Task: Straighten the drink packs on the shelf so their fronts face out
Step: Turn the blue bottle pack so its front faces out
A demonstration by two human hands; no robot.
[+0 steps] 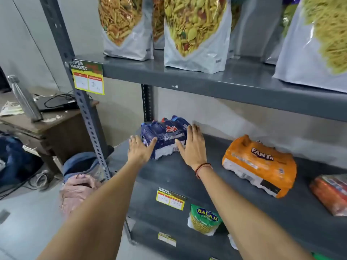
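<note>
A dark blue shrink-wrapped drink pack lies at the left end of the grey middle shelf, turned at an angle. My left hand presses flat against its left end with the thumb over the top. My right hand lies flat against its right side, fingers straight and pointing toward the back wall. An orange Fanta pack lies skewed further right on the same shelf. A red-orange pack sits at the right edge, partly cut off.
Large snack pouches stand on the upper shelf. A Balaji snack bag sits on the shelf below. Yellow price tags hang on the shelf edges. Left of the rack stand a wooden table and bags on the floor.
</note>
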